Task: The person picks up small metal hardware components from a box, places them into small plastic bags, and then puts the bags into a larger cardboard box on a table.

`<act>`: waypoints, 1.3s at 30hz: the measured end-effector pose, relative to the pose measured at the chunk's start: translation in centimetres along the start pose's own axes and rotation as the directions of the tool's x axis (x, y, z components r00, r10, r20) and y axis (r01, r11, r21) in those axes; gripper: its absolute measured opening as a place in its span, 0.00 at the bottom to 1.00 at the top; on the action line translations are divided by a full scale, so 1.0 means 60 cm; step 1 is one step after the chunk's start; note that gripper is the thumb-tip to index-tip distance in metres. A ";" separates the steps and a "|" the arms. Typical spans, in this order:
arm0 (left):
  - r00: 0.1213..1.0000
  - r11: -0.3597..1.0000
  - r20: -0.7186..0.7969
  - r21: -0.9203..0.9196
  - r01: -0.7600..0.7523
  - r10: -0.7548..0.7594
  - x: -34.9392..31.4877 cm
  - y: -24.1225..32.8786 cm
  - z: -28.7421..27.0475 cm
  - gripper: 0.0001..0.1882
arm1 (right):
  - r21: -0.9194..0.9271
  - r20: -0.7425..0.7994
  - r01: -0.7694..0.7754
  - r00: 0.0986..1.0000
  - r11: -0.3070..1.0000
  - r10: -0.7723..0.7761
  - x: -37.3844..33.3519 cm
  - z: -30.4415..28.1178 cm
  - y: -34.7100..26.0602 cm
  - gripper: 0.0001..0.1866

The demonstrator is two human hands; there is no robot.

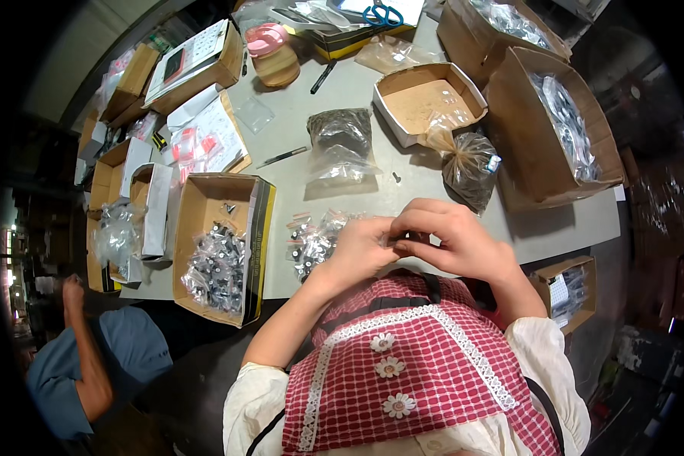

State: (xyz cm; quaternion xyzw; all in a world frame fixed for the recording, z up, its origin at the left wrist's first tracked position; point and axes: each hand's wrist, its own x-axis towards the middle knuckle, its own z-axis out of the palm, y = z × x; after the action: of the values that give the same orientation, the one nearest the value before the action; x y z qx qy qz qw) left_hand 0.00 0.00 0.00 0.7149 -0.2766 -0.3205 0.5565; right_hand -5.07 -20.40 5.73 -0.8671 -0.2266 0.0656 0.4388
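While the left hand (365,245) and right hand (452,235) are meeting half-curled, any held item hidden, small bags (311,245) at their nine o'clock are looking light, slippery, best edge-pinched.

Wide fisheye view from the head, steeply downward, close above apron (433,365) and worktable (292,121).

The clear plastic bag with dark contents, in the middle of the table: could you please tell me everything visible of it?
The clear plastic bag looks thin and glossy. Its far part bulges with dark, grey-brown contents, too fine to identify; its near part is unfilled, wrinkled film. It lies on the grey table, with the filled end farther away. A pen ends close to its left edge; whether they touch is unclear. I cannot tell whether the near end is sealed.
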 end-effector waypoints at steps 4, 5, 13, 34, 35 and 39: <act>0.998 0.994 -0.005 -0.080 -0.069 0.069 0.005 -0.021 0.006 0.14 | 0.093 -0.069 0.091 0.994 0.991 -0.085 0.014 -0.001 -0.009 0.19; 0.996 0.993 -0.006 -0.085 -0.086 0.086 0.005 -0.025 0.007 0.13 | 0.155 -0.099 0.094 0.992 0.984 -0.079 0.017 -0.002 -0.013 0.18; 1.000 0.945 0.007 -0.328 0.014 -0.013 0.002 0.006 0.005 0.14 | -0.163 -0.062 0.255 0.961 0.953 -0.268 0.013 0.003 0.006 0.15; 0.796 0.874 -0.471 0.465 -0.143 0.381 -0.007 0.015 0.020 0.03 | 0.197 -0.144 -0.054 0.986 0.979 0.083 0.012 0.041 0.069 0.09; 0.812 0.888 -0.465 0.440 -0.134 0.353 -0.009 0.015 0.022 0.03 | 0.196 -0.114 -0.068 0.989 0.978 0.092 0.013 0.038 0.072 0.09; 0.815 0.890 -0.453 0.428 -0.157 0.361 -0.012 0.017 0.024 0.04 | 0.276 0.003 -0.031 1.000 0.961 0.031 0.020 0.025 0.092 0.10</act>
State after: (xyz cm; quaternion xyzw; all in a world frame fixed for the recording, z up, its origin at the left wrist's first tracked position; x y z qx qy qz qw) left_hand -1.60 -0.55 0.86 0.8210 -0.2672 0.0238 0.5039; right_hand -2.62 -21.61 0.56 -0.8009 -0.2016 0.1029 0.5544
